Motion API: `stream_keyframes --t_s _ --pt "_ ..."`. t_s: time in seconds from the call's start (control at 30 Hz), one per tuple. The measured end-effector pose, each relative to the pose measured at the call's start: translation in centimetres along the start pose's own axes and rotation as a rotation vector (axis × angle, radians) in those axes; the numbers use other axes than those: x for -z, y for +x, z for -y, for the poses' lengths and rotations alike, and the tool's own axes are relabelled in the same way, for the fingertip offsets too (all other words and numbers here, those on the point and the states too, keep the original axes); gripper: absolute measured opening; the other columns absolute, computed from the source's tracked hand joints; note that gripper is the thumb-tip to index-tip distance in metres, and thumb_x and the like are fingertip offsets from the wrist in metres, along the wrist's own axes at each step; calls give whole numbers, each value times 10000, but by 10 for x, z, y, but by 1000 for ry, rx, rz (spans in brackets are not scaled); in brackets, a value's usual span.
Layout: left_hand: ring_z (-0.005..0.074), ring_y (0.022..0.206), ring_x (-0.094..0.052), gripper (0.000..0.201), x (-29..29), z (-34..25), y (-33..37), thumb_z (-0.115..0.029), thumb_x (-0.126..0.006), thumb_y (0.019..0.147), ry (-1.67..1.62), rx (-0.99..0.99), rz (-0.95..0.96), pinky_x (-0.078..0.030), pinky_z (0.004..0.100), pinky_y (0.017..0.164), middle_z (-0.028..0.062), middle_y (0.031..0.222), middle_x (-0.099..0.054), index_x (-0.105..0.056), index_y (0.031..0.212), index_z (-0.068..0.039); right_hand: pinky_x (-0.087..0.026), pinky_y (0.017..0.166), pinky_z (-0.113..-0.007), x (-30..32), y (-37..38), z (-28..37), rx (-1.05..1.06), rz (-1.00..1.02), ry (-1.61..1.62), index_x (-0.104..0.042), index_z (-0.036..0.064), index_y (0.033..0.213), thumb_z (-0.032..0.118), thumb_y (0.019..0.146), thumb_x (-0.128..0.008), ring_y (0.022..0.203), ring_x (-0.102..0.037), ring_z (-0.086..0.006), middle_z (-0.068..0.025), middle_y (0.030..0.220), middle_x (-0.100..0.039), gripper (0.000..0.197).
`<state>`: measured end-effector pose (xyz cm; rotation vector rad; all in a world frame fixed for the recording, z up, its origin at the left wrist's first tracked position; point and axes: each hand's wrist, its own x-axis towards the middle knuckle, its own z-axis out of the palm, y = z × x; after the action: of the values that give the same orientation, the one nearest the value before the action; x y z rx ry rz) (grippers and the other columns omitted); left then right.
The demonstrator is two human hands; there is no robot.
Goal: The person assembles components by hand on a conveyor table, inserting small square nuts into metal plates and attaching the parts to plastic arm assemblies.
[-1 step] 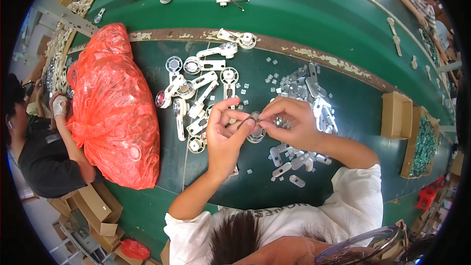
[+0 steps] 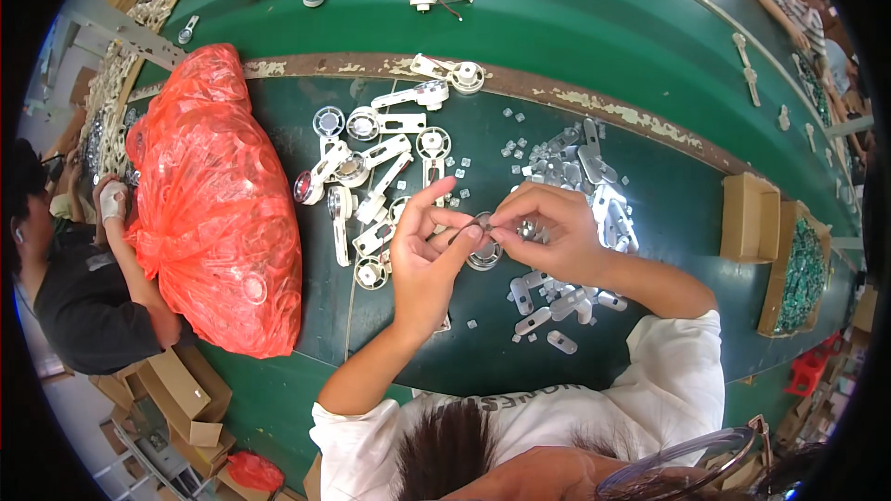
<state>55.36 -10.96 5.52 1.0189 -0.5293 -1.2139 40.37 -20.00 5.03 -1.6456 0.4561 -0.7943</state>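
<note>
My left hand (image 2: 429, 255) is closed in a pinch around a small, thin, dark curved piece (image 2: 456, 238), its index finger raised. My right hand (image 2: 555, 232) is also closed, thumb and fingertips pinching the same spot beside the left fingertips; the fingers hide most of the piece. Just below the fingertips shows a round, silver-rimmed part (image 2: 484, 258), partly covered. Left of my hands lie several white handheld-fan bodies (image 2: 385, 150) with round heads. To the right are piles of clear oval plastic covers (image 2: 534, 320) and small clear square pieces (image 2: 518, 150).
A large tied red plastic bag (image 2: 227, 213) stands on the left, next to a person in black (image 2: 88, 315). A green conveyor belt (image 2: 557, 23) carrying white parts runs beyond the table's worn ledge (image 2: 613, 109). Cardboard boxes (image 2: 750, 220) stand at right, one holding green parts (image 2: 800, 274).
The index finger of my left hand has risen slightly. Both pinches stay in the same place.
</note>
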Motion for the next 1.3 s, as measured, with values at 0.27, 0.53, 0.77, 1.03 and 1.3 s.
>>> stream_keyframes --t_s 0.27,0.53,0.77,1.03,1.3 --pt "139 909 -619 176 4 5 -3 26 -580 863 212 -112 36 -509 252 802 107 978 -635 -579 1038 44 -505 649 -231 -1 -2 -3 50 -21 -59 -613 -23 890 -111 732 -651 770 -610 -146 -113 877 -619 184" --pt "126 877 -628 171 3 -1 -1 13 -597 857 159 53 24 -520 240 762 121 988 -651 -585 1021 59 -453 525 -209 0 4 4 142 -29 -235 -640 9 903 -67 729 -670 674 -601 -121 -87 831 -630 192" --pt "115 829 -633 156 4 -3 -1 3 -608 852 236 52 45 -526 239 714 108 957 -659 -607 1000 52 -442 484 -216 1 4 2 183 -50 -272 -649 23 903 -56 734 -669 648 -585 -116 -79 809 -611 188" --pt "96 826 -611 172 5 1 0 11 -599 855 135 63 109 -487 218 742 85 943 -646 -580 1022 45 -483 532 -236 1 8 7 215 -23 -340 -640 8 843 -54 716 -665 656 -598 -136 -75 800 -586 143" --pt "96 834 -604 157 4 1 1 13 -586 861 140 29 95 -482 219 751 75 940 -632 -563 1015 28 -448 545 -268 0 4 -3 306 11 -369 -633 14 881 -60 705 -677 678 -583 -181 -98 819 -589 196"
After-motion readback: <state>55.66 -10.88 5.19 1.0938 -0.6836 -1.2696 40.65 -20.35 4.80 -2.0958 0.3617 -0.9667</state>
